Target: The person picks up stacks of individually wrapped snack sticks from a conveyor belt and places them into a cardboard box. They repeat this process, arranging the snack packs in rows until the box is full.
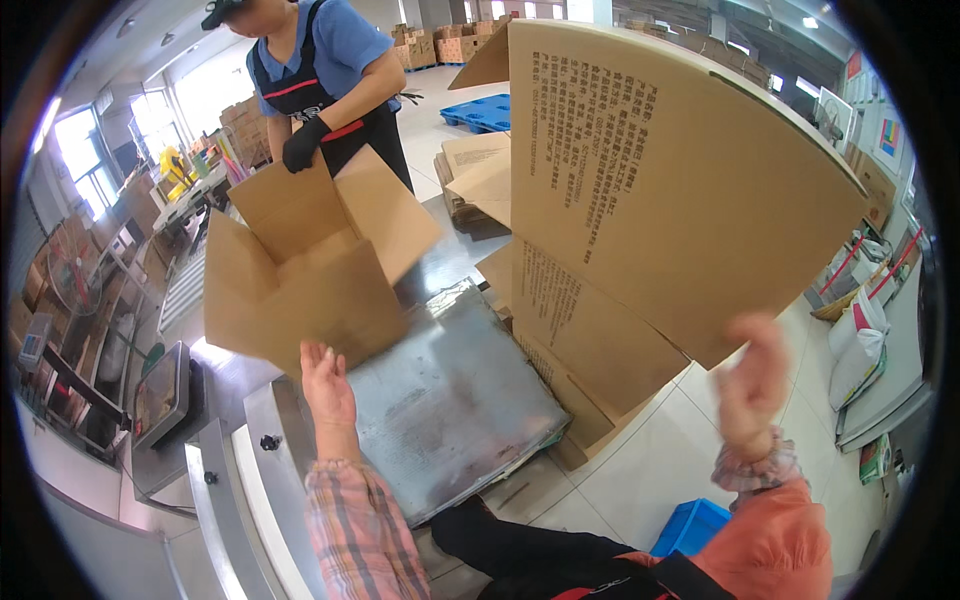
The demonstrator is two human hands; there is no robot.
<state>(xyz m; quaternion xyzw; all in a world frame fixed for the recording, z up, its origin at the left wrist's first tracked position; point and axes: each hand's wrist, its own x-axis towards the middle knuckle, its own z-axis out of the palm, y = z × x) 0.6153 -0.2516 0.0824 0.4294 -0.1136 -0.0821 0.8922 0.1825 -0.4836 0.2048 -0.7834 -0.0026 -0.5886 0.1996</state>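
My left hand [328, 394] is raised palm-up, fingers extended, at the near lower edge of an open cardboard box [330, 307]. Whether the fingers touch it I cannot tell. The box has its flaps spread and sits tilted above the metal work surface. A co-worker's black-gloved hand [304, 146] grips its far flap. My right hand [752, 386], blurred, is in the air with bent fingers and nothing in it. Beside it rises a large sheet of printed corrugated cardboard [660, 180]. Between my arms lies a worn metal-topped platform [457, 397].
A digital scale display [161, 391] and steel frame [225, 487] stand at left. Flat cartons [476, 169] are stacked beyond the cardboard, near a blue pallet [480, 112]. A blue crate [688, 525] sits on the tiled floor, and white sacks [859, 349] stand at right.
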